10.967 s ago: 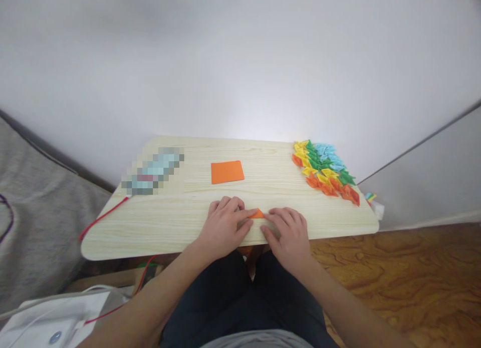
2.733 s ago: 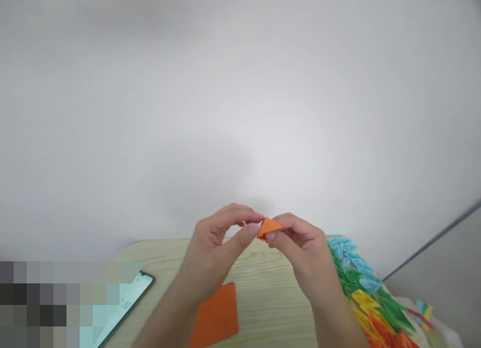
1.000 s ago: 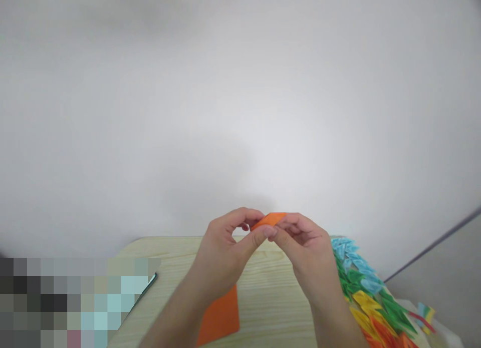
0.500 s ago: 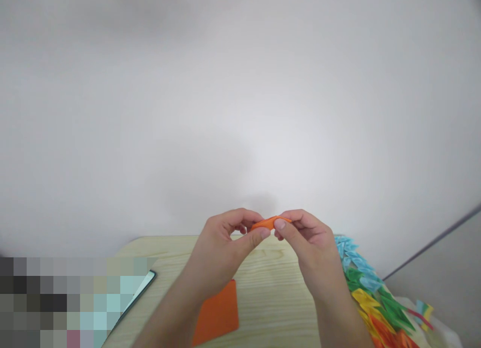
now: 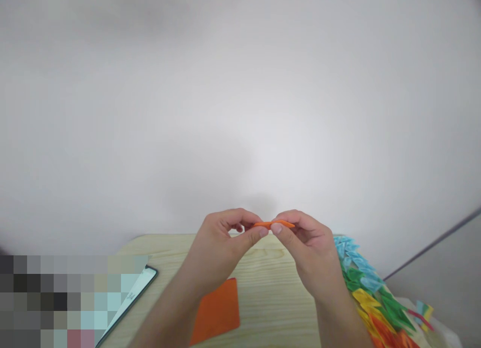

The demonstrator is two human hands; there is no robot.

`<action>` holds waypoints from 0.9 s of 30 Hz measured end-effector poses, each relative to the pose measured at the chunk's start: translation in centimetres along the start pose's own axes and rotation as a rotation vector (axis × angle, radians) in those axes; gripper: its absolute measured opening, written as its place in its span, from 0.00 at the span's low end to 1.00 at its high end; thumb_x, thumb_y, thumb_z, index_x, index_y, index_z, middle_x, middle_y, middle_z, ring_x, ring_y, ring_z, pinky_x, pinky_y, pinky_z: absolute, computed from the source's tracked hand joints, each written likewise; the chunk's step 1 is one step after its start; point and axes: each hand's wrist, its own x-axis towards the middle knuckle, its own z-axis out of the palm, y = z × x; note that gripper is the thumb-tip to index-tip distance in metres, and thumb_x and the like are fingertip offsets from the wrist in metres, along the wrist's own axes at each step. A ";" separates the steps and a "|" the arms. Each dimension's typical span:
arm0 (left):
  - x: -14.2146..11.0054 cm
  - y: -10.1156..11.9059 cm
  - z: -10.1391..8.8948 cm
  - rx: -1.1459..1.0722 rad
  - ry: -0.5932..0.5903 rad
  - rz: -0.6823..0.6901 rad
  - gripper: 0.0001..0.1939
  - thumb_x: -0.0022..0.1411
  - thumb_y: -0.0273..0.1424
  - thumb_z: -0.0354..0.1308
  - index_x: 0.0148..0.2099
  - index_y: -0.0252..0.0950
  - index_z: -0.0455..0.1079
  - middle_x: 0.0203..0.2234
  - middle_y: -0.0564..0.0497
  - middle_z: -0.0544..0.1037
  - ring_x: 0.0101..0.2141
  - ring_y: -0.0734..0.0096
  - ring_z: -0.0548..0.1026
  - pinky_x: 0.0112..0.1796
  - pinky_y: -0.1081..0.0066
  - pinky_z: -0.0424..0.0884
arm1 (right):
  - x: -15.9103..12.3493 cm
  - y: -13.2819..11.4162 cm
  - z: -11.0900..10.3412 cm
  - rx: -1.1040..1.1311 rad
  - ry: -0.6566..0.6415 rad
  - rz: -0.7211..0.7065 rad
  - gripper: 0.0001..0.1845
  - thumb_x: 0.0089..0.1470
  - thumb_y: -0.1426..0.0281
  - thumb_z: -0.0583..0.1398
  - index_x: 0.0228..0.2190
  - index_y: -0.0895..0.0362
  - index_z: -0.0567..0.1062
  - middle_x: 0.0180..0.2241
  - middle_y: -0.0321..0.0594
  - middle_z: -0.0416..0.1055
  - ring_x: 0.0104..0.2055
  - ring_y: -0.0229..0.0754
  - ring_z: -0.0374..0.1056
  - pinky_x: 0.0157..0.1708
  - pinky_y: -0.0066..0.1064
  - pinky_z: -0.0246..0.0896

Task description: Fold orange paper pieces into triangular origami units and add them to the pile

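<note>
Between both hands, above the far edge of the table, is a small folded piece of orange paper (image 5: 267, 225), seen nearly edge-on. My left hand (image 5: 229, 248) pinches its left end between thumb and fingers. The right end is pinched by my right hand (image 5: 310, 245), with the thumb on the near side and a pointed tip showing past it. Below, partly covered by my left forearm, lies a stack of orange paper squares (image 5: 220, 310) on the table.
Folded paper pieces in blue (image 5: 353, 260), green (image 5: 394, 310), yellow (image 5: 366, 303) and orange (image 5: 383, 330) lie along the right edge of the wooden table (image 5: 278, 298). A phone or tablet (image 5: 131, 300) is at left beside a blurred-out area. A white wall (image 5: 240, 112) rises behind.
The folded orange paper has tilted flatter, its right tip now pointing slightly down. My right thumb has slid a little left and down along it. Both hands keep their hold.
</note>
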 end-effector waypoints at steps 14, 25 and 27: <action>-0.2 0.3 0.2 0.026 0.027 0.039 0.07 0.63 0.38 0.67 0.35 0.41 0.81 0.30 0.53 0.82 0.36 0.65 0.76 0.44 0.64 0.68 | 0.0 -0.5 -0.1 -0.096 -0.002 -0.061 0.07 0.61 0.63 0.67 0.36 0.53 0.83 0.35 0.41 0.81 0.39 0.46 0.76 0.40 0.37 0.70; -0.2 0.3 0.0 -0.011 -0.007 -0.009 0.12 0.66 0.40 0.64 0.32 0.39 0.80 0.29 0.52 0.83 0.34 0.66 0.76 0.39 0.67 0.68 | 0.3 0.3 -0.2 0.087 0.062 0.070 0.08 0.55 0.62 0.71 0.33 0.53 0.84 0.34 0.41 0.83 0.35 0.44 0.75 0.38 0.37 0.69; 0.0 0.3 -0.1 -0.004 -0.032 -0.033 0.13 0.66 0.40 0.63 0.32 0.39 0.80 0.29 0.52 0.83 0.33 0.67 0.75 0.37 0.68 0.67 | 0.4 0.7 -0.2 0.097 0.075 0.102 0.09 0.54 0.61 0.72 0.35 0.53 0.84 0.33 0.40 0.83 0.34 0.43 0.74 0.36 0.35 0.68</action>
